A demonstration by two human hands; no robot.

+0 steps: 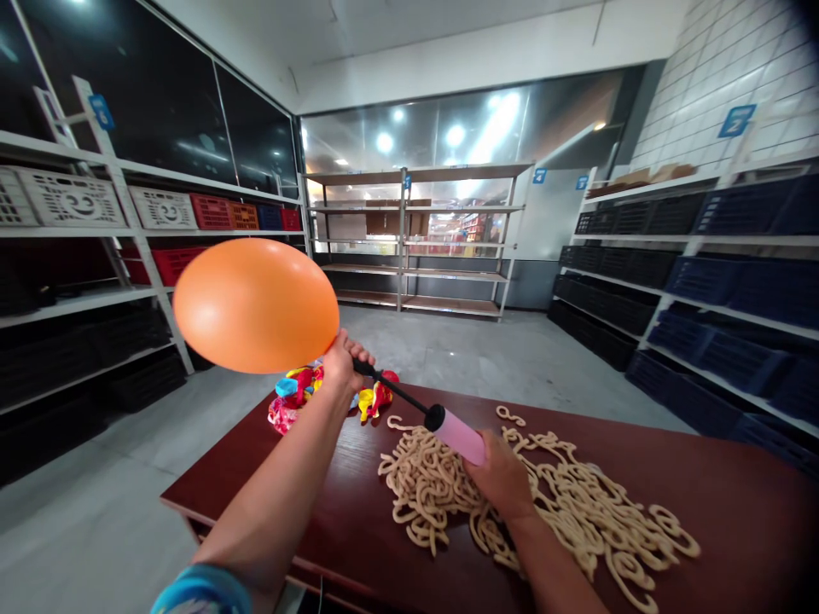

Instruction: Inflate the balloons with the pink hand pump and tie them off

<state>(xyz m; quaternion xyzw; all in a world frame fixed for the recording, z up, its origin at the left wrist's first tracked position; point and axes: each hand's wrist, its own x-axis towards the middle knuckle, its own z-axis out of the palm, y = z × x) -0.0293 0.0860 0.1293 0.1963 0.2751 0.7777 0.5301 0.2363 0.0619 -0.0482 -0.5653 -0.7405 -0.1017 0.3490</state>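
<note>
An inflated orange balloon (pixel 256 304) floats above the left end of a dark red table (pixel 358 529). My left hand (pixel 344 362) is closed around the balloon's neck, where it meets the black nozzle of a hand pump. My right hand (pixel 502 477) grips the pink barrel of the pump (pixel 457 433), which slants from the balloon down to the right. Under my right hand lies a heap of cream-coloured S-shaped pieces (pixel 576 503).
A small pile of uninflated coloured balloons (pixel 300 392) lies at the table's far left corner. Shelving racks with white, red and dark crates line both side walls, and an empty rack (pixel 409 247) stands at the back. Grey floor surrounds the table.
</note>
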